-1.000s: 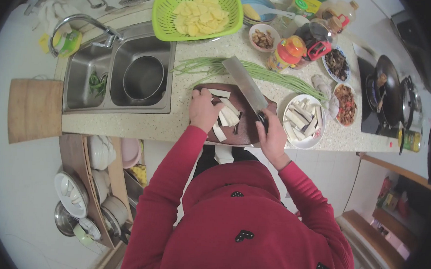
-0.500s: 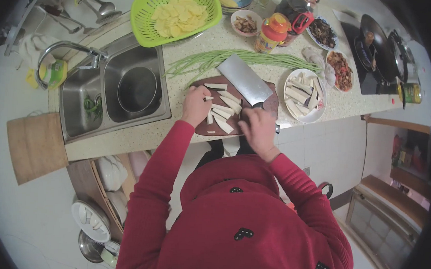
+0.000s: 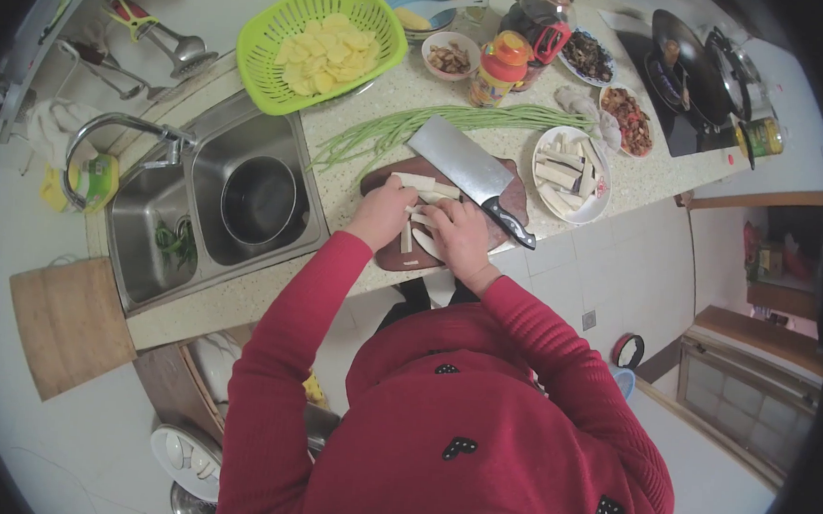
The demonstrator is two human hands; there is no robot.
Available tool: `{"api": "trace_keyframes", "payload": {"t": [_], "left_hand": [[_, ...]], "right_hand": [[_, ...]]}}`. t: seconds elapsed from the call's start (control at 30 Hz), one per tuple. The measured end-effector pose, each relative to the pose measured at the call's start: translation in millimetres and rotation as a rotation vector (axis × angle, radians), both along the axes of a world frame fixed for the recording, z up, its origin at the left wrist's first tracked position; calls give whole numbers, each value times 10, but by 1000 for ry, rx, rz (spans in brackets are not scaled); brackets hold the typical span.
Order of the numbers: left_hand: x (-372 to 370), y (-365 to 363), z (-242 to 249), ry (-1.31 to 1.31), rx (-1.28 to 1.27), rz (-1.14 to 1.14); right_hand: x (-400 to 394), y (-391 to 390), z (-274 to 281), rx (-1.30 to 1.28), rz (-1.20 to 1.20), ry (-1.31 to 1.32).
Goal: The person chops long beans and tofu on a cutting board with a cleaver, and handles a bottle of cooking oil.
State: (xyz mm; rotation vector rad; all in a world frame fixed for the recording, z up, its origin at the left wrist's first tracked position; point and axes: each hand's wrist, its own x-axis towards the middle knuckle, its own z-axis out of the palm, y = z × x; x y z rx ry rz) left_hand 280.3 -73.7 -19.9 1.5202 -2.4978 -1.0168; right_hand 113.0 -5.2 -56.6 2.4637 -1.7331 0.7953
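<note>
Several pale eggplant strips [image 3: 414, 183] lie on the brown cutting board [image 3: 393, 257]. Over the board's left part, my left hand [image 3: 383, 214] has its fingers closed on the strips. My right hand [image 3: 460, 236] is beside it with its fingers bent together over more strips, some of which it hides. A cleaver [image 3: 462, 158] rests flat across the back of the board, its black handle pointing to the front right, touched by neither hand. To the right, a white bowl [image 3: 539, 183] holds more strips.
Long green beans [image 3: 372, 127] lie behind the board. A green basket [image 3: 254, 54] of yellow slices stands at the back left, near the double sink [image 3: 315, 215]. Bottles, a jar [image 3: 496, 69] and small bowls line the back. A wok [image 3: 675, 38] sits on the stove at right.
My right hand has moved left from near the cleaver's handle onto the strips, uncovering the handle. Both hands are now close together. The camera view has shifted slightly.
</note>
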Motion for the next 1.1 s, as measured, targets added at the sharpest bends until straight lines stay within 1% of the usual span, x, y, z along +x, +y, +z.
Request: {"api": "trace_keyframes", "payload": {"t": [0.07, 0.17, 0.3, 0.4, 0.5, 0.6, 0.67, 0.7, 0.77, 0.8, 0.87, 0.9, 0.97, 1.07, 1.1], "left_hand": [[-4, 7, 33, -38, -55, -91], [15, 28, 43, -51, -125, -144], [82, 61, -87, 70, -176, -136], [83, 81, -101, 144, -167, -77], [73, 89, -83, 214, -78, 62], [33, 122, -69, 382, 32, 295], [15, 141, -22, 548, 201, 549], [43, 134, 14, 588, 243, 586], [130, 138, 87, 738, 410, 746], [190, 128, 79, 805, 450, 765], [323, 85, 74, 1068, 614, 820], [370, 48, 56, 1125, 650, 829], [443, -5, 6, 1352, 812, 854], [452, -69, -59, 1484, 928, 807], [404, -102, -9, 1447, 930, 824]], "right_hand": [[2, 11, -8, 18, -9, -8], [13, 8, -21, 51, -40, -7], [67, -39, -7, 61, -84, -21], [102, -74, -23, 53, -123, -36], [153, -123, -5, 52, -155, -53], [178, -163, 56, 86, -177, -50], [175, -183, 98, 123, -180, -54], [164, -186, 106, 134, -184, -51], [174, -184, 116, 182, -190, -48], [165, -154, 196, 208, -192, -58], [161, -114, 356, 308, -212, -100], [160, -166, 428, 302, -204, -111], [137, -250, 567, 286, -182, -148], [161, -592, 498, 249, -125, 11], [153, -658, 414, 225, -104, 40]]}}
